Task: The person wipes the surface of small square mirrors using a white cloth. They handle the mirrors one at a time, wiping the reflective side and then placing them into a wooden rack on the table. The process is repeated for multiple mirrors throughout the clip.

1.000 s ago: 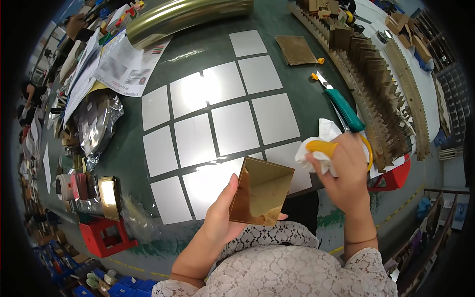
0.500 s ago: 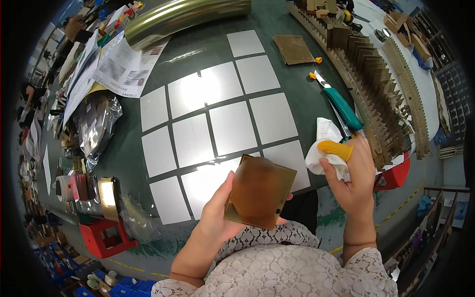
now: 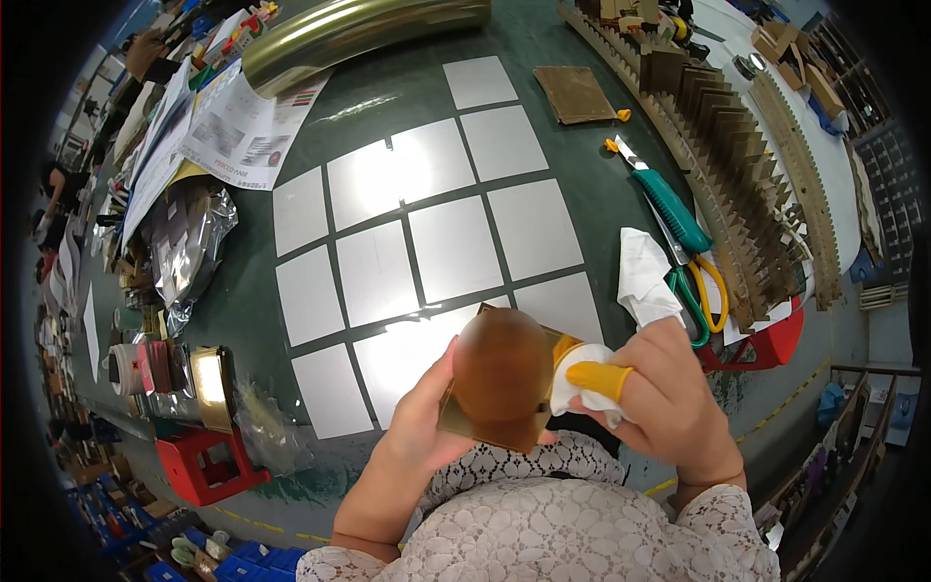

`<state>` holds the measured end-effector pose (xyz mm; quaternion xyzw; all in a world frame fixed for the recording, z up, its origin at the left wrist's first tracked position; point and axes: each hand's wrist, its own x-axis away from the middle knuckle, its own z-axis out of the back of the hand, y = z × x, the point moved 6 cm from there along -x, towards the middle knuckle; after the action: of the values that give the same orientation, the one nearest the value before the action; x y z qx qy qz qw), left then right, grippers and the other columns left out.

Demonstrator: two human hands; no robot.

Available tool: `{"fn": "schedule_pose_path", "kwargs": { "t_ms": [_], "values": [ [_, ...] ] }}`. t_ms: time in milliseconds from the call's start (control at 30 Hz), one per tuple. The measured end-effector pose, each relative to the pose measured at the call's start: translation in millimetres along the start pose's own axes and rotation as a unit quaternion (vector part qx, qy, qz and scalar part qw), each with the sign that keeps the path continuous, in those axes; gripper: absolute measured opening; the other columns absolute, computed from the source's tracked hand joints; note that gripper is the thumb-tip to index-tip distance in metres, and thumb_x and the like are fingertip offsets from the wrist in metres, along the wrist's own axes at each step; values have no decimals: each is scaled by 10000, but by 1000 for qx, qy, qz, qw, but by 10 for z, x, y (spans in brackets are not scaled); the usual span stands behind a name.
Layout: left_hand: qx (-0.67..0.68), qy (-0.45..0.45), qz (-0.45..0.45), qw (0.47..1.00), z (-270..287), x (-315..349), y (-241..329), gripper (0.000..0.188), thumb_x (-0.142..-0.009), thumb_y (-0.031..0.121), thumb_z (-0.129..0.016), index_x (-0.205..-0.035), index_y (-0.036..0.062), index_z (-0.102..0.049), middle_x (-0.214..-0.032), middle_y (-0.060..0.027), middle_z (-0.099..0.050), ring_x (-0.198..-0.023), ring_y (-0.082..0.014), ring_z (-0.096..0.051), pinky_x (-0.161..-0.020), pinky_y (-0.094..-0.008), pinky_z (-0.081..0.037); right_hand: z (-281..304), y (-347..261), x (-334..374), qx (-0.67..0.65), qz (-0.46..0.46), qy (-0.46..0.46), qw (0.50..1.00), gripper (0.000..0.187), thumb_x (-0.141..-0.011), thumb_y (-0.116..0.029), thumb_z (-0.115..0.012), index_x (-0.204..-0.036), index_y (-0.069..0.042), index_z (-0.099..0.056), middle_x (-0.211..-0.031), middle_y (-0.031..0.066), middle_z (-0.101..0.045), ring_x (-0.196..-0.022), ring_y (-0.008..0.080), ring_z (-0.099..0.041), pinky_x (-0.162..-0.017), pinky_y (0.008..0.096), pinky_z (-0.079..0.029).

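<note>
Shiny square plate, lower centre of the frame
The left hand grips its left side; the right hand pinches a white cloth at its right edge.

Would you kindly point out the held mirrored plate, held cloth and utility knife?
Held mirrored plate (image 3: 500, 381), head view: face's middle.
Held cloth (image 3: 582, 356), head view: upper part.
Utility knife (image 3: 671, 210), head view: green handle.

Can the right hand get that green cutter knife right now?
Probably yes, but the right hand is holding a white cloth, so it might need to let go first. The green cutter knife lies ahead of that hand, seemingly with nothing on top.
</note>
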<state>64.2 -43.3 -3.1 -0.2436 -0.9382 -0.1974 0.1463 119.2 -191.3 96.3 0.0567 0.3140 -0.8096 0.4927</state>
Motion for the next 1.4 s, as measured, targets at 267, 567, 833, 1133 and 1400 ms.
{"fn": "schedule_pose_path", "kwargs": {
  "t_ms": [267, 567, 833, 1133, 1400],
  "values": [
    [-27, -18, 12, 999, -47, 0, -63, 596, -1029, 471, -280, -1425, 25, -290, -1425, -203, -375, -1275, -369, -459, -946, -661, -457, -144, 17, -137, 8, 8, -22, 1000, 261, -596, -61, -693, -797, -26, -530, -816, 81, -494, -752, 255, -505, -669, 371, -397],
    [-27, 13, 7, 1000, 6, 0, -10, 568, -1031, 443, -268, -1425, 38, -333, -1390, -223, -421, -1232, -401, -490, -879, -690, -478, -98, 13, -18, 36, 3, -29, 999, 250, -591, -58, -685, -782, -22, -527, -831, 83, -509, -744, 257, -506, -682, 366, -407],
    [-63, 17, 18, 998, -94, 17, 0, 616, -1032, 470, -255, -1438, 7, -284, -1392, -219, -424, -1241, -356, -499, -944, -597, -494, -126, 15, -66, 43, 13, -36, 998, 232, -613, -68, -677, -791, -18, -536, -832, 85, -510, -755, 257, -511, -686, 369, -410],
    [-92, 7, 9, 996, -122, -16, -28, 625, -1031, 474, -257, -1442, 3, -278, -1398, -218, -423, -1247, -351, -495, -942, -597, -495, -143, 3, -65, 38, 5, -31, 999, 241, -628, -83, -717, -800, -29, -557, -816, 81, -521, -743, 252, -512, -689, 371, -409],
    [-98, 26, 1, 995, -84, -10, 4, 641, -1029, 488, -238, -1442, 0, -278, -1393, -218, -428, -1225, -356, -515, -947, -595, -492, -114, 36, 34, 35, -20, -51, 998, 282, -659, -86, -784, -876, -20, -616, -819, 81, -545, -735, 269, -506, -684, 381, -393]
  ]
}}
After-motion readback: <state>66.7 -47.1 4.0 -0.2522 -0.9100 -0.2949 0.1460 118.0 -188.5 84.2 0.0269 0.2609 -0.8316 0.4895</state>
